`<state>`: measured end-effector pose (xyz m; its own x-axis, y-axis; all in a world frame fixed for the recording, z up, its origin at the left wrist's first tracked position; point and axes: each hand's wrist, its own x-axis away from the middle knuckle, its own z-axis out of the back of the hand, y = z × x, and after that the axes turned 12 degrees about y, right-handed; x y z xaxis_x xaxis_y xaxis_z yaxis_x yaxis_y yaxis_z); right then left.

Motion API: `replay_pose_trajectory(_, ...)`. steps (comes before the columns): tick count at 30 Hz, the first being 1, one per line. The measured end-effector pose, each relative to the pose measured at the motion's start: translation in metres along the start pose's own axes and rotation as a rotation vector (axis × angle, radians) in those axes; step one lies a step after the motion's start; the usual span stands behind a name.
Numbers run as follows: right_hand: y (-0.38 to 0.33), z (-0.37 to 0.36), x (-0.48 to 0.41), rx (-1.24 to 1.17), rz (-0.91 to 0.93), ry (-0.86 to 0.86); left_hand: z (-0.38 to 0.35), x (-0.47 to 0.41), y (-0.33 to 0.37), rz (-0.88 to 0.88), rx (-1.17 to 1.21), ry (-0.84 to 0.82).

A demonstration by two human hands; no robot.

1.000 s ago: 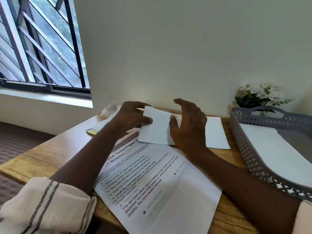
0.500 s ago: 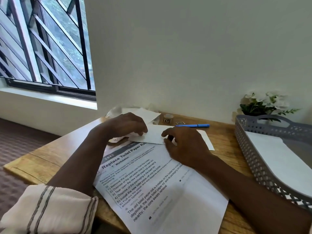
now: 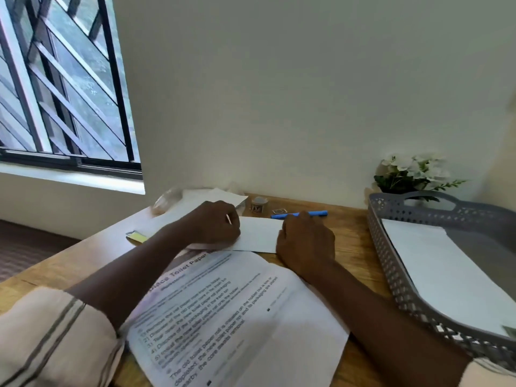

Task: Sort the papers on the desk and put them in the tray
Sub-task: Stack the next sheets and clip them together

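Both hands have slid apart along the small white paper [image 3: 259,233], which now lies flat on the desk [image 3: 351,233]. Left hand [image 3: 215,223] curls down on its left end. Right hand [image 3: 305,241] presses its right end, fingers bent. Gray tray [image 3: 391,263] sits to the right with white paper [image 3: 435,269] inside. A printed sheet [image 3: 237,317] lies under both arms.

Tray [image 3: 391,263] grey with lattice-perforated walls, white sheet [image 3: 435,263] inside. Pen [image 3: 312,214] blue, sticky note [image 3: 137,237] yellow, desk [image 3: 351,236] light wood grain. Sleeve [image 3: 55,339] cream with grey stripes; printed sheet [image 3: 251,325] white, black text.
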<state>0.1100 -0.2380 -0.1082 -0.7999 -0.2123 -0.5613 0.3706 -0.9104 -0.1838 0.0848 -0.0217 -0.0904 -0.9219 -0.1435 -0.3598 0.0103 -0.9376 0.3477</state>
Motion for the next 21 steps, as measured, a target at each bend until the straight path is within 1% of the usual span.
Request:
replay_pose_trajectory(1,-0.002,-0.001,0.001,-0.009,0.003,0.000,0.000,-0.011,0.003,0.001,-0.003,0.043)
replay_pose_trajectory(4,-0.001,-0.001,0.001,-0.033,-0.014,0.010,-0.013,-0.042,0.021,-0.047,-0.006,0.253)
replay_pose_trajectory(6,0.000,-0.002,0.002,-0.034,-0.019,0.010,-0.024,-0.059,0.036,-0.115,-0.078,0.314)
replay_pose_trajectory(7,0.000,-0.003,0.001,-0.037,-0.020,0.008,-0.030,-0.069,0.045,-0.158,-0.125,0.306)
replay_pose_trajectory(8,0.000,-0.004,0.001,-0.044,-0.021,0.001,-0.034,-0.078,0.053,-0.205,-0.175,0.267)
replay_pose_trajectory(10,-0.001,-0.007,-0.001,-0.049,-0.022,-0.017,-0.038,-0.097,0.067,-0.285,-0.285,0.089)
replay_pose_trajectory(12,-0.002,-0.009,-0.002,-0.050,-0.021,-0.023,-0.037,-0.113,0.082,-0.313,-0.406,-0.131)
replay_pose_trajectory(14,-0.001,-0.010,-0.003,-0.055,-0.016,-0.021,-0.034,-0.126,0.093,-0.305,-0.477,-0.266)
replay_pose_trajectory(16,0.000,-0.011,-0.002,-0.062,-0.005,-0.027,-0.030,-0.135,0.099,-0.297,-0.490,-0.312)
replay_pose_trajectory(20,0.001,-0.012,-0.004,-0.053,0.015,-0.050,-0.032,-0.152,0.091,-0.231,-0.352,-0.395)
replay_pose_trajectory(21,0.001,-0.012,-0.005,-0.051,0.018,-0.057,-0.033,-0.154,0.086,-0.224,-0.326,-0.395)
